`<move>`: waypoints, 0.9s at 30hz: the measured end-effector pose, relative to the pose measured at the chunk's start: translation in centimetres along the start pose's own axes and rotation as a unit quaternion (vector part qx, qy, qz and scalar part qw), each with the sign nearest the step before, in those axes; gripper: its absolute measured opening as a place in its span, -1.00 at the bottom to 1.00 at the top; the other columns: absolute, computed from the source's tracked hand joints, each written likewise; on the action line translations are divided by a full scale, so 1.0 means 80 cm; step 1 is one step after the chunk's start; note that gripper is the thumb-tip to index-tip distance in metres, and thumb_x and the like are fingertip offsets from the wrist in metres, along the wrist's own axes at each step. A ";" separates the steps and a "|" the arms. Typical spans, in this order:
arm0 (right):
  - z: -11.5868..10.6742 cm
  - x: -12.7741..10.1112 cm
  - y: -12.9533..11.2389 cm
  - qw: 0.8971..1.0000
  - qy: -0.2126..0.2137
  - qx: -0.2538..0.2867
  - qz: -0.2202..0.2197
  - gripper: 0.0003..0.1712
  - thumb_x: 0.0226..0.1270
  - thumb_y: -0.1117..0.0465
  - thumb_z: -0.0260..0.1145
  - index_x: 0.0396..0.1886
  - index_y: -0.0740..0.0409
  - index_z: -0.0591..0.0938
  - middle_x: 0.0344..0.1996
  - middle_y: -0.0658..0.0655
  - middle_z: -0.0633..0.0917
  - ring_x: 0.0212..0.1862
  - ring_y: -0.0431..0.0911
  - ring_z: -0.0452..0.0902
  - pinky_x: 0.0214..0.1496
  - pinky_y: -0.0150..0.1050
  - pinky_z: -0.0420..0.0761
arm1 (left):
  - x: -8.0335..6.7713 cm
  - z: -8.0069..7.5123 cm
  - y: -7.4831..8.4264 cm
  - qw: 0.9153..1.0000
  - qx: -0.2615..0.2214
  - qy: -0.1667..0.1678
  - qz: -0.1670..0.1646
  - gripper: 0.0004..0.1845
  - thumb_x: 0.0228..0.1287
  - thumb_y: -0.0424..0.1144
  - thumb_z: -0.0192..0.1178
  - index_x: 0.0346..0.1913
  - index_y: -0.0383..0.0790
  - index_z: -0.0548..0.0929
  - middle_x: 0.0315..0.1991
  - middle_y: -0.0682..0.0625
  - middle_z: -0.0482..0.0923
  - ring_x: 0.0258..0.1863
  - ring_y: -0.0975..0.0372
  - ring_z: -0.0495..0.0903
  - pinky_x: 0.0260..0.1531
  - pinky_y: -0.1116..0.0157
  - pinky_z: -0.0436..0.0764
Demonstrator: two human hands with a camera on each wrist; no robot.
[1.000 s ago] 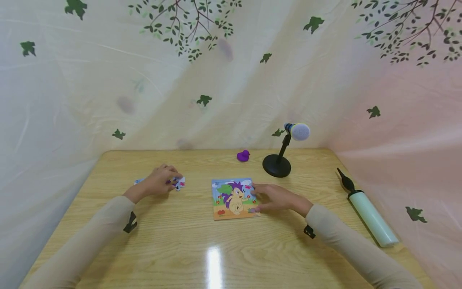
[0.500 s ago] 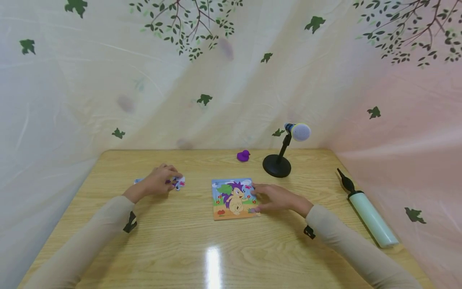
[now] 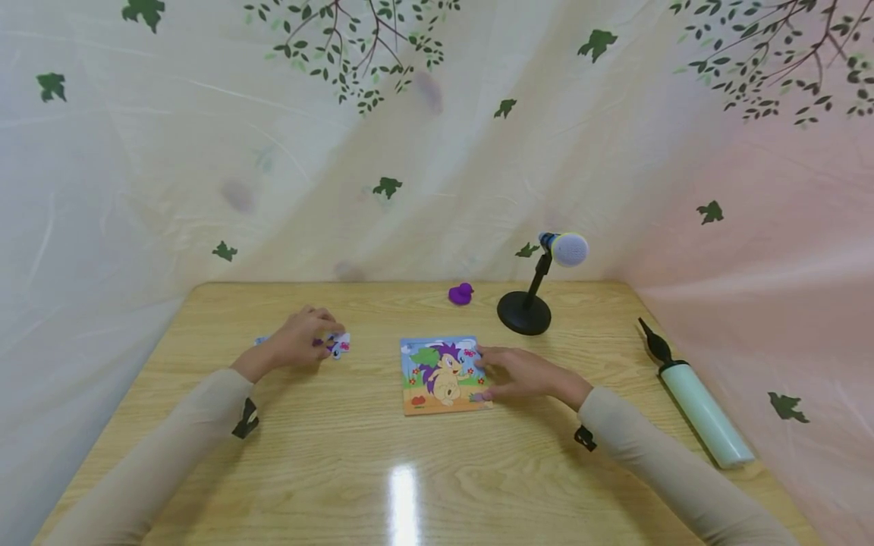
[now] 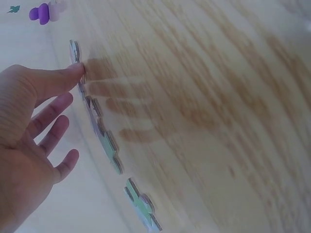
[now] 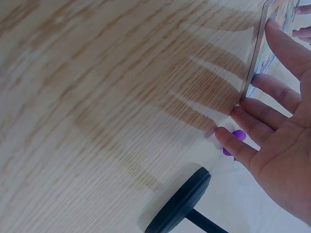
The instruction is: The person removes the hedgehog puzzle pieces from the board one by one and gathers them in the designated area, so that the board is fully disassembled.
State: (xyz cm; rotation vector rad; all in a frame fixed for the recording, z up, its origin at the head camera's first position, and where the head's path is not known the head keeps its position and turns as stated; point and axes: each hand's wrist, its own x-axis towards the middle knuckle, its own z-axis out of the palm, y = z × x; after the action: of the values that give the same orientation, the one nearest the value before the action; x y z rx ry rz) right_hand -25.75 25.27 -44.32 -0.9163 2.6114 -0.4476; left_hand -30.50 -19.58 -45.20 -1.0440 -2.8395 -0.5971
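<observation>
Square puzzle board [image 3: 444, 375], flat, thin, glossy cartoon print of a purple-spined hedgehog, lying at table centre. Right hand [image 3: 522, 373] resting on its right edge, fingers straight and spread, thumb at the lower right corner, nothing gripped; in the right wrist view fingertips [image 5: 274, 30] pressed against the board's thin edge [image 5: 256, 53].

Loose puzzle pieces [image 3: 337, 346] well left of the board, flat, knobbed outlines, white and purple print. Left hand [image 3: 295, 343] on top of them, fingers only lightly bent, tips touching one piece; no clear pinch visible. In the left wrist view hand [image 4: 29, 126] spread wide, thumb tip on the edge of a piece [image 4: 77, 53], more pieces [image 4: 108, 141] in a row below, green-toned one [image 4: 142, 208] nearest the camera.

Table [image 3: 410, 470] pale wood grain, smooth, shiny glare patch near front. Small purple rubber duck [image 3: 460, 294] at far edge behind the board. Microphone [image 3: 563, 249] with round mesh head on a black disc base [image 3: 523, 312], just right of the duck, behind the right hand. Mint-green cylinder pump [image 3: 696, 406] with black tapered nozzle along the right table edge, well apart from the hand. Translucent leaf-printed curtain [image 3: 437, 152] all around. Beige sleeves [image 3: 171, 447] on both arms.
</observation>
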 end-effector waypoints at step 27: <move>-0.005 0.004 -0.006 1.000 0.008 -0.013 0.005 -0.23 0.30 -0.18 0.42 0.37 0.15 0.54 0.52 0.28 0.34 0.53 0.24 0.26 0.52 0.18 0.28 | 0.034 0.034 0.091 0.997 -0.073 0.004 0.023 -0.46 0.17 -0.16 0.47 0.21 -0.27 0.67 0.08 -0.18 0.63 0.14 -0.09 0.54 0.17 -0.15 0.53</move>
State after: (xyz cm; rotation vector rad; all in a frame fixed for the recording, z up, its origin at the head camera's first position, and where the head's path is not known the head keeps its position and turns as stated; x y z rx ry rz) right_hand -25.89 24.76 -43.85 -0.9105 2.6408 -0.4219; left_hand -27.75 -11.83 -44.73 -1.1212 -2.7926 -0.8134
